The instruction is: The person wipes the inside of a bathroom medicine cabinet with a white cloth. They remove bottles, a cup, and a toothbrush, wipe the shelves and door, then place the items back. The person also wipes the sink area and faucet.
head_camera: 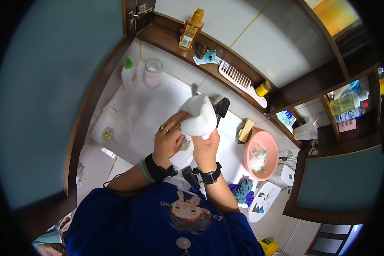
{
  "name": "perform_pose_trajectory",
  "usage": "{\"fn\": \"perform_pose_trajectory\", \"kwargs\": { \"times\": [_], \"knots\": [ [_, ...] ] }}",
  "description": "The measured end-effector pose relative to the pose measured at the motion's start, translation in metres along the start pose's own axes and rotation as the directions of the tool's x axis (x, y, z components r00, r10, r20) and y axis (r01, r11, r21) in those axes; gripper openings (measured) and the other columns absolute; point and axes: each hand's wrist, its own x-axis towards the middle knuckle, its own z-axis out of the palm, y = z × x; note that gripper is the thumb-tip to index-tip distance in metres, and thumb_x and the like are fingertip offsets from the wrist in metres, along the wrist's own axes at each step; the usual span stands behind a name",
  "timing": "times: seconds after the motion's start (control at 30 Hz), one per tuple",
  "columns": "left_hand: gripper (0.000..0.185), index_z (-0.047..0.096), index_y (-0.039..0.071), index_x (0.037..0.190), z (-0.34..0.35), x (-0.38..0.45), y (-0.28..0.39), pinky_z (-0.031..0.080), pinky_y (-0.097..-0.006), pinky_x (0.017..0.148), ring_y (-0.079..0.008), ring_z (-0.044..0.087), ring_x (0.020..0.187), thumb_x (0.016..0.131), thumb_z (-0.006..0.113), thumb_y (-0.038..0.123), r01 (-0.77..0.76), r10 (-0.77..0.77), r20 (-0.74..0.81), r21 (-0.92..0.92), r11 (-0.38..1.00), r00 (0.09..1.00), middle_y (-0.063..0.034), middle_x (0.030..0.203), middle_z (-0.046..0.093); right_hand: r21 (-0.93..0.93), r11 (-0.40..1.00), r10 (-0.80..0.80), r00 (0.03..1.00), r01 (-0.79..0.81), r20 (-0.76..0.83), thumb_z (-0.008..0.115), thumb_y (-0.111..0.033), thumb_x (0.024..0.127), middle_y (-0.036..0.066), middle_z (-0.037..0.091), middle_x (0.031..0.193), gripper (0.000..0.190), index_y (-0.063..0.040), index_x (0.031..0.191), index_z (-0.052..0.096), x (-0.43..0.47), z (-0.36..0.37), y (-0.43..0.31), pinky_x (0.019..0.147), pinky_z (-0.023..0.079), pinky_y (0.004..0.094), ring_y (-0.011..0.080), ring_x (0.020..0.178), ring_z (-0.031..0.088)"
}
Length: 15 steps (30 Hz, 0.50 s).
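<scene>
A white textured cloth (199, 116), folded and crumpled, is held up between my two hands above a white washbasin (137, 112). My left hand (169, 137), with a ring on one finger, grips the cloth from the left. From below and the right, my right hand (206, 150) pinches it, the thumb against its lower edge. A loose end of the cloth hangs down between my wrists. Just behind the cloth stands a black faucet (223, 107), its base partly hidden.
An open cabinet door (51, 96) fills the left; another (337, 179) hangs at right. The wooden shelf (169, 36) holds an amber bottle (191, 30) and a wide-tooth comb (240, 81). Around the basin are a glass jar (153, 73), soap (245, 130) and a pink basin (271, 140).
</scene>
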Motion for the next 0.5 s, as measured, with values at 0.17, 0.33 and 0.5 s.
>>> {"fn": "perform_pose_trajectory", "kwargs": {
  "times": [0.17, 0.33, 0.5],
  "knots": [
    [0.044, 0.063, 0.004, 0.120, 0.000, 0.002, 0.009, 0.050, -0.0387, 0.094, -0.0352, 0.059, 0.118, 0.077, 0.064, -0.004, -0.053, 0.053, 0.001, 0.098, 0.994, 0.999, -0.0160, 0.130, 0.060, 0.381, 0.909, 0.141, 0.986, -0.166, 0.094, 0.066, -0.004, 0.089, 0.004, 0.065, 0.115, 0.043, -0.002, 0.130, 0.054, -0.005, -0.008, 0.001, 0.091, 0.048, 0.0270, 0.0114, 0.103, 0.060],
    [0.037, 0.064, 0.002, 0.116, 0.008, -0.011, 0.008, 0.048, -0.0422, 0.098, -0.0361, 0.056, 0.121, 0.080, 0.064, -0.002, -0.028, 0.025, 0.049, 0.061, 0.998, 0.999, -0.0173, 0.128, 0.060, 0.311, 0.944, 0.126, 0.992, -0.113, -0.022, 0.067, -0.003, 0.087, 0.005, 0.065, 0.112, 0.042, -0.001, 0.127, 0.055, -0.009, -0.002, -0.008, 0.086, 0.049, 0.0260, 0.0113, 0.098, 0.062],
    [0.032, 0.063, 0.000, 0.112, 0.014, -0.018, 0.003, 0.051, -0.0414, 0.094, -0.0372, 0.059, 0.117, 0.079, 0.064, -0.003, 0.029, -0.031, 0.117, 0.016, 0.999, 0.993, -0.0199, 0.126, 0.061, 0.060, 0.997, 0.062, 0.975, -0.050, -0.212, 0.066, -0.002, 0.088, 0.005, 0.066, 0.108, 0.036, 0.003, 0.123, 0.058, -0.008, 0.009, -0.007, 0.085, 0.048, 0.0255, 0.0108, 0.097, 0.061]
  ]
}}
